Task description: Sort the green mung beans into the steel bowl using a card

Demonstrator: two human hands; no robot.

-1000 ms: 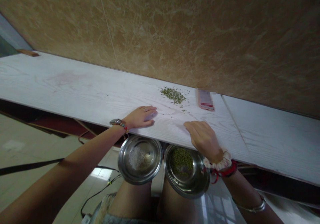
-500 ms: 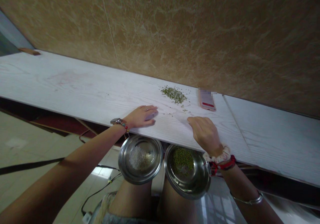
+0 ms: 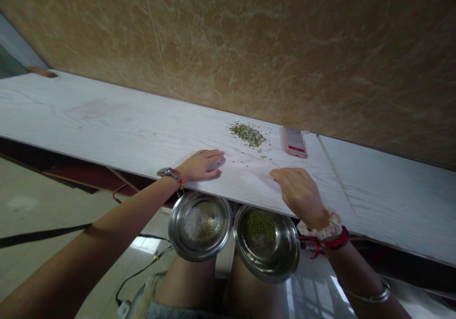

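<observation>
My left hand (image 3: 204,165) lies flat on the white wood-grain shelf (image 3: 135,133), fingers stretched to the right, holding nothing. My right hand (image 3: 297,191) is closed low over the shelf near its front edge. A pale, thin patch shows at its fingertips, too faint against the white surface to make out. Beyond the hands lies a loose spread of small green beans (image 3: 248,134), with a few strays nearer me. Below the shelf edge, a steel bowl (image 3: 174,236) with white grains and a second steel bowl (image 3: 290,257) with green beans rest on my thighs.
A phone (image 3: 295,142) lies near the wall, right of the bean spread. The brown marbled wall (image 3: 228,43) bounds the shelf at the back. A small wooden piece (image 3: 42,72) sits at the far left end. Cables (image 3: 137,274) run down at the lower left.
My right hand has shifted slightly right and towards me, still closed. My left hand has not moved. One stray bean in front of the hands sits slightly further right.
</observation>
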